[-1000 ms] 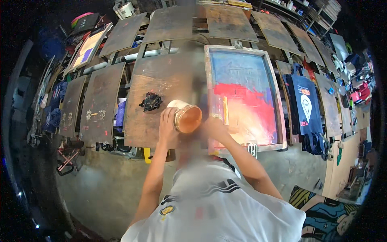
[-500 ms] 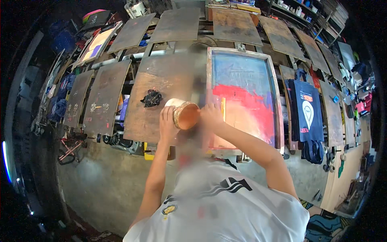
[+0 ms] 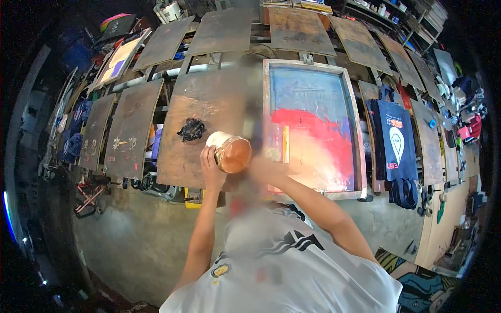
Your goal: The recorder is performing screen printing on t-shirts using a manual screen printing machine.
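A whitish tub [image 3: 216,140] of orange-brown ink is tipped on its side over the left board, its open mouth toward me and to the right. My left hand [image 3: 211,166] grips the tub from its left side. My right hand [image 3: 271,171] is beside the tub's mouth, over the lower left edge of a wooden printing screen [image 3: 357,156]; blur hides its fingers and anything in them. Pink-red and orange ink covers the lower half of the screen's blue mesh. A narrow yellow strip [image 3: 285,143] lies on the mesh near its left side.
Crumpled black plastic [image 3: 191,129] lies on the brown board [image 3: 180,99] left of the tub. More flat boards [image 3: 136,130] stand around in rows. Dark blue printed tote bags [image 3: 399,138] drape over a board on the right. A blurred vertical band crosses the middle of the view.
The tub has turned a little, so more of its ink faces me. My right hand has drawn down from the tub's rim. The whole view has shifted slightly.
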A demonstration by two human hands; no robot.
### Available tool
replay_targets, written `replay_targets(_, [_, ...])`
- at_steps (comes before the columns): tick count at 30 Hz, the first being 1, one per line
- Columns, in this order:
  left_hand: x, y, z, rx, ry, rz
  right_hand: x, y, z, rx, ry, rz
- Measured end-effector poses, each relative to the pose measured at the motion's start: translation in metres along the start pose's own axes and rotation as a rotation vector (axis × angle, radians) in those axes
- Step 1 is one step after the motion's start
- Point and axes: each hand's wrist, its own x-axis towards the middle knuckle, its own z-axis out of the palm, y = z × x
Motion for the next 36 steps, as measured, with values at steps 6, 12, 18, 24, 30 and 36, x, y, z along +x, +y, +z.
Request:
replay_targets(6, [-0.008, -0.015, 0.0, -0.049, 0.026, -0.061, 0.028, 0.004, 0.029, 0.038, 0.009, -0.083])
replay_targets(12, [-0.006, -0.027, 0.001, -0.127, 0.015, -0.13, 0.052, 0.006, 0.049, 0.112, 0.065, -0.181])
replay_targets(18, [-0.005, -0.03, -0.001, -0.157, 0.019, -0.213, 0.017, -0.028, 0.002, 0.433, -0.047, -0.121])
replay_targets(24, [0.005, -0.03, -0.004, -0.194, 0.0, -0.246, 0.004, -0.025, -0.014, 0.19, 0.174, -0.123])
replay_targets(30, [0.004, -0.035, -0.003, -0.208, 0.02, -0.313, -0.024, -0.043, -0.053, 0.085, 0.423, -0.161])
replay_targets(36, [0.012, -0.03, -0.006, -0.157, -0.028, -0.31, -0.011, -0.044, -0.055, -0.173, 0.553, -0.172])
